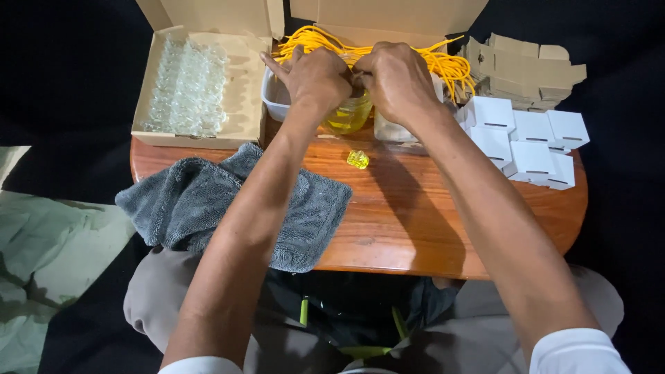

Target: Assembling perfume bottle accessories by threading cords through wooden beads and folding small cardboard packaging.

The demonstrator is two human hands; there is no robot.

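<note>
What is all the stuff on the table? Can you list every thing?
table: one, reddish-brown wood, centre
towel: one, grey, front left of table
clear bottles: many, in open cardboard box, back left
yellow cords: a bundle, in open box at back
jar: one, clear with yellow liquid, under the hands
white tub: one, beside jar
yellow piece: one, small, on table
white boxes: several, right
flat cardboard boxes: stack, back right
left hand: on jar
right hand: on jar

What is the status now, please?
Left hand and right hand together over glass jar of yellow liquid. Small yellow piece loose on table. Nothing blocking.
</note>
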